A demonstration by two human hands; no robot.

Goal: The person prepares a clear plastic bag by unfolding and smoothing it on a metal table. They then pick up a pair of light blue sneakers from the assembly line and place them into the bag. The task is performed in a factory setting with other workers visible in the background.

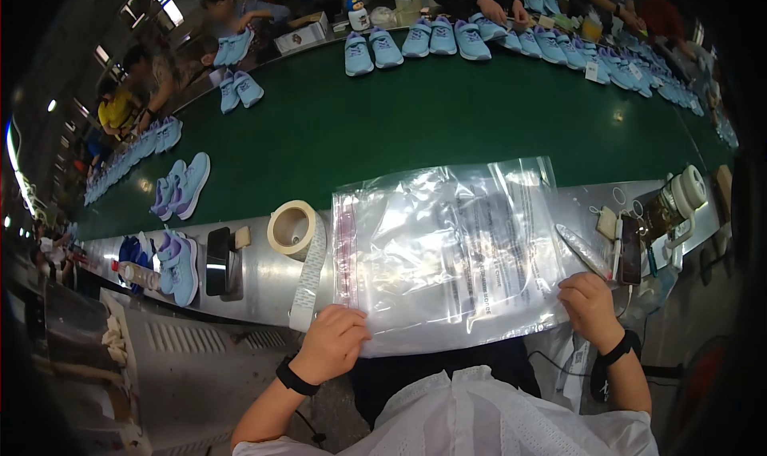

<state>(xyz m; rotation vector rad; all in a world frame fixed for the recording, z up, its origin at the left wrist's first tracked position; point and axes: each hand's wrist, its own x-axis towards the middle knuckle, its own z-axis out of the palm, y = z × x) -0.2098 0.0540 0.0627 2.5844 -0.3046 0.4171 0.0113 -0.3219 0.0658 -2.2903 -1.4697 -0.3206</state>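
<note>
A large clear plastic bag [423, 256] with printed lines lies flat on the metal ledge in front of me, its far part reaching over the green belt. My left hand [334, 342] is closed on the bag's near left corner. Its near right edge is pinched between the fingers of my right hand [590, 306]. Beside the bag's left side stands a roll of printed tape or labels [292, 229], its loose strip [308, 284] hanging toward my left hand. A pale, pointed object [582, 252] rests just beyond my right hand.
Light-blue shoes [430, 39] line the far side of the green conveyor belt [280, 128], where people work. More shoes [180, 264] stand at left near a phone [217, 260]. At right are another phone [630, 252], a cable and a bottle with a pale lid [687, 191].
</note>
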